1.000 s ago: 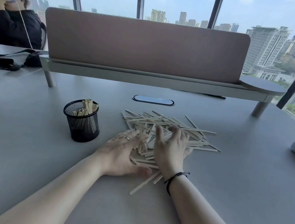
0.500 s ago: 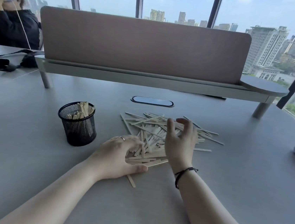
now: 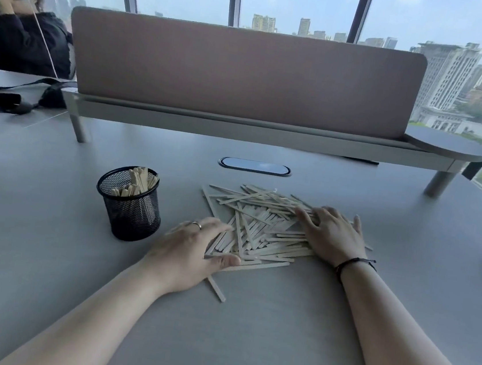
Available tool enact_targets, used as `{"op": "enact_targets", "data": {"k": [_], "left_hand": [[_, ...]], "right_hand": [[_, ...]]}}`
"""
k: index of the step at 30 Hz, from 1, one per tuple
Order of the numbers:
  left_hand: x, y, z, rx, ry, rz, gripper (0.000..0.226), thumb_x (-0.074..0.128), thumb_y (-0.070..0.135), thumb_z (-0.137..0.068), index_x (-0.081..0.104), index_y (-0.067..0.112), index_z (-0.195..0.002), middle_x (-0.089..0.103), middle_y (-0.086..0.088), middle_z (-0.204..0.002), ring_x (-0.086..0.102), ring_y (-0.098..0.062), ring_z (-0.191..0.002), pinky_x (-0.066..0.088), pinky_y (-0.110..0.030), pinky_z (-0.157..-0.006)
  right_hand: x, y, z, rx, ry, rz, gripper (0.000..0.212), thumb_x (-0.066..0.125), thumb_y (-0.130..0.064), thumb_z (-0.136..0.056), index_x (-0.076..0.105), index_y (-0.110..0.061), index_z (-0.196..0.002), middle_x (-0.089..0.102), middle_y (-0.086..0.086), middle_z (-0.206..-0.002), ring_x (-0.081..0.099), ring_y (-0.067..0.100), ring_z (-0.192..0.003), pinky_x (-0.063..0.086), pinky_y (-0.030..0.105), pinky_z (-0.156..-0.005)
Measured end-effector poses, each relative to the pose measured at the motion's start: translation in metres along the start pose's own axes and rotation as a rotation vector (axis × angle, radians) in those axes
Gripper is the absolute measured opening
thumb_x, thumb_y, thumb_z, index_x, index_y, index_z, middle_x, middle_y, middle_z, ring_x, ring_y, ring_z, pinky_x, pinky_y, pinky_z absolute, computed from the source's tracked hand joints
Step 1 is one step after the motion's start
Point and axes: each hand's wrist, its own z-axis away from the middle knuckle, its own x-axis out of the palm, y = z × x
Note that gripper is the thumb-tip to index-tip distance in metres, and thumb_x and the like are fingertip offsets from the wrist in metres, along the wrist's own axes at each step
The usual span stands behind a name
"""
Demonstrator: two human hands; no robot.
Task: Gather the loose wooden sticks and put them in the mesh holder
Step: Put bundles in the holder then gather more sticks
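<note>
Neither grip had closed on anything: my left hand (image 3: 196, 249) lay flat and relaxed at the near-left edge of the pile of wooden sticks (image 3: 261, 229), thumb stretched along a stick at the pile's near side, and my right hand (image 3: 332, 237) pressed spread, nearly straight fingers onto the pile's right part. Between the two palms the sticks lay mostly flat on the counter (image 3: 45, 250), many with their long axes running roughly left to right, others crossed at angles. One stray stick (image 3: 217, 290) poked out from under the left hand toward me.

Further left, just beside the left hand, stood the black mesh holder (image 3: 130, 202), upright, with a bunch of sticks already standing in it. I judged the left hand the nearer one for the carry, since the holder sat to the pile's left. Both forearms reached forward, wrists low and close to the counter. The next move, as I read it, called for squeezing the pile together so the sticks lined up before lifting.
</note>
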Motion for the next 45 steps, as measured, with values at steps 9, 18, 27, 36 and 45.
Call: {"op": "enact_targets", "data": {"k": [9, 18, 27, 36, 45], "left_hand": [[-0.001, 0.01, -0.001, -0.012, 0.038, 0.011, 0.095, 0.04, 0.092, -0.072, 0.047, 0.03, -0.143, 0.054, 0.007, -0.146, 0.054, -0.017, -0.13, 0.044, -0.034, -0.103], [0.001, 0.013, 0.001, -0.004, 0.094, -0.002, 0.088, 0.045, 0.09, -0.071, 0.057, 0.029, -0.134, 0.058, 0.008, -0.133, 0.056, -0.019, -0.121, 0.05, -0.036, -0.092], [0.005, 0.012, 0.005, -0.042, 0.276, -0.098, 0.091, 0.028, 0.087, -0.084, 0.062, 0.013, -0.125, 0.071, -0.01, -0.115, 0.067, -0.031, -0.104, 0.055, -0.04, -0.084], [-0.016, 0.014, 0.024, -0.031, -0.243, -0.045, 0.133, 0.045, 0.104, -0.047, 0.002, 0.044, -0.158, 0.02, 0.008, -0.166, 0.007, -0.011, -0.152, 0.023, -0.041, -0.122], [-0.021, 0.023, 0.022, -0.105, -0.116, 0.067, 0.112, 0.075, 0.078, -0.061, 0.02, 0.046, -0.154, 0.042, 0.003, -0.149, 0.032, -0.012, -0.144, 0.035, -0.031, -0.111]], "right_hand": [[0.006, -0.029, 0.025, -0.219, -0.032, -0.161, 0.065, 0.034, -0.081, -0.083, 0.064, -0.033, -0.116, 0.061, -0.011, -0.127, 0.056, 0.017, -0.118, 0.042, 0.032, -0.1], [-0.002, -0.044, 0.064, -0.284, -0.084, -0.141, 0.093, 0.025, -0.097, -0.066, 0.053, -0.038, -0.133, 0.05, -0.009, -0.131, 0.045, 0.018, -0.13, 0.039, 0.033, -0.107], [-0.016, -0.044, 0.083, -0.354, -0.278, -0.082, 0.123, 0.032, -0.105, -0.044, 0.023, -0.046, -0.151, 0.019, -0.003, -0.162, 0.015, 0.022, -0.15, 0.014, 0.039, -0.122], [-0.006, -0.04, 0.07, -0.15, 0.01, -0.11, 0.062, 0.037, -0.075, -0.087, 0.054, -0.032, -0.129, 0.061, -0.002, -0.128, 0.048, 0.022, -0.126, 0.037, 0.037, -0.104], [-0.015, -0.04, 0.079, -0.345, -0.188, -0.097, 0.12, 0.039, -0.102, -0.051, 0.025, -0.04, -0.152, 0.04, -0.01, -0.15, 0.03, 0.018, -0.139, 0.024, 0.035, -0.117]]}}
